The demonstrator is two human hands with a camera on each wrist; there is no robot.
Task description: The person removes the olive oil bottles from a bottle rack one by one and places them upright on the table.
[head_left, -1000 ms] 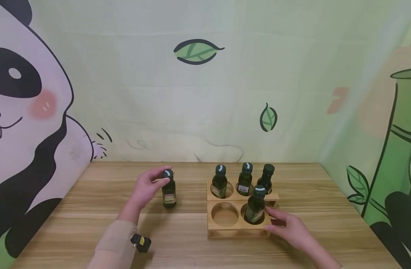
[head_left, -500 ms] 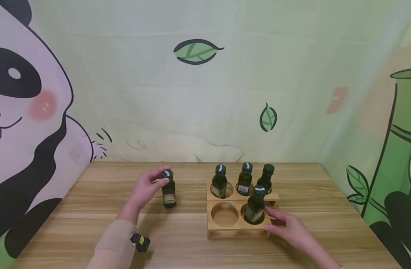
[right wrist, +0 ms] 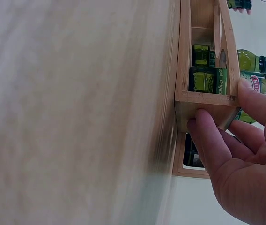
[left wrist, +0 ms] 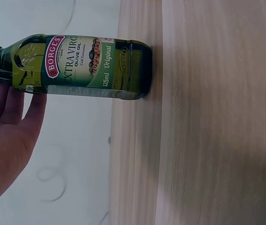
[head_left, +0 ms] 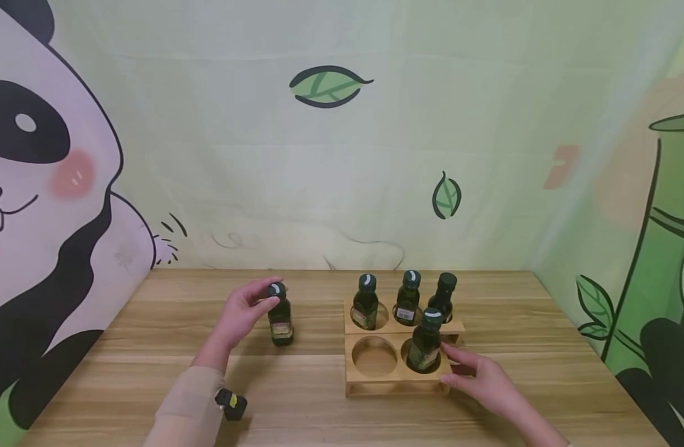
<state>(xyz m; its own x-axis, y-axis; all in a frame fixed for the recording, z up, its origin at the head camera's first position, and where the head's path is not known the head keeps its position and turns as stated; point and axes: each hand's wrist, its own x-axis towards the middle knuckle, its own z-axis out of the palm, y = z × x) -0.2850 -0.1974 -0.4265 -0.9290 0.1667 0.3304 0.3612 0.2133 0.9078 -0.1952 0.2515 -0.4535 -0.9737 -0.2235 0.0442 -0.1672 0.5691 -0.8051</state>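
My left hand (head_left: 242,315) pinches a small dark green olive oil bottle (head_left: 281,326) at its cap and neck. In the left wrist view the olive oil bottle (left wrist: 81,68) has a green and cream label, its base on or very close to the table. To the right stands a two-tier wooden bottle rack (head_left: 394,376). Several similar bottles (head_left: 407,304) sit in its back row, and another bottle (head_left: 425,347) fills the front right hole; the front left hole holds nothing. My right hand (right wrist: 240,159) grips the rack's right front corner, thumb on top, fingers against the side.
Both hands work above a wood-grain table (head_left: 308,410). A printed cloth backdrop (head_left: 235,155) with panda, leaf and bamboo drawings rises behind its back edge. A small black device (head_left: 232,403) is worn on the left wrist.
The held bottle's cap has tipped very slightly left while its base stays in place. My left wrist has shifted a little left. The right hand and the rack look unmoved.
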